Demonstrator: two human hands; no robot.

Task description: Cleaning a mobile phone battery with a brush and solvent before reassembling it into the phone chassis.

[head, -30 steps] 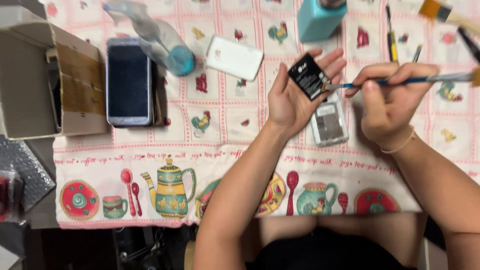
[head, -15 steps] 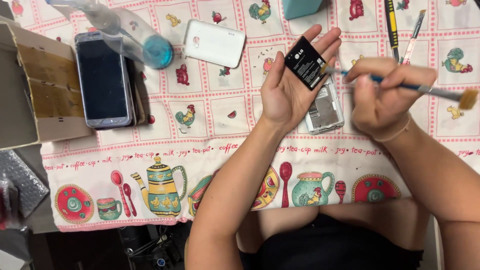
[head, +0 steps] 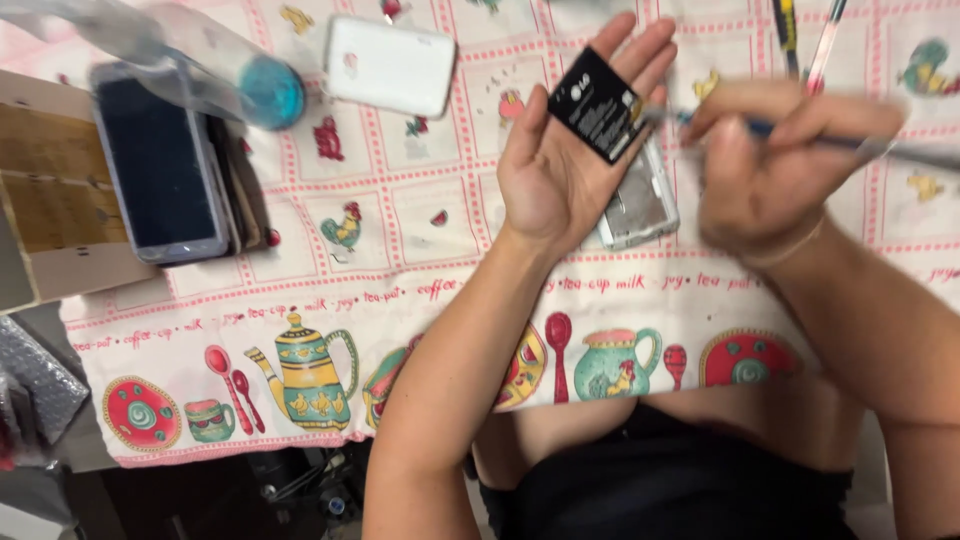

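Note:
My left hand (head: 560,170) is palm up over the table, with a flat black phone battery (head: 598,104) lying on its fingers. My right hand (head: 770,165) is closed around a thin brush (head: 890,150), its blue handle end pointing at the battery's right edge. Under both hands an opened silver phone body (head: 640,205) lies on the patterned tablecloth (head: 400,270).
A white phone back cover (head: 390,65) lies at the top centre. A dark smartphone (head: 160,175) rests on a cardboard box (head: 60,215) at the left, beside a clear bottle with a blue cap (head: 265,90). Screwdrivers (head: 785,25) lie at the top right.
The view has shifted so that everything sits lower and further left in the frame. My right hand with the brush has moved closer to the battery. My left hand stays palm up.

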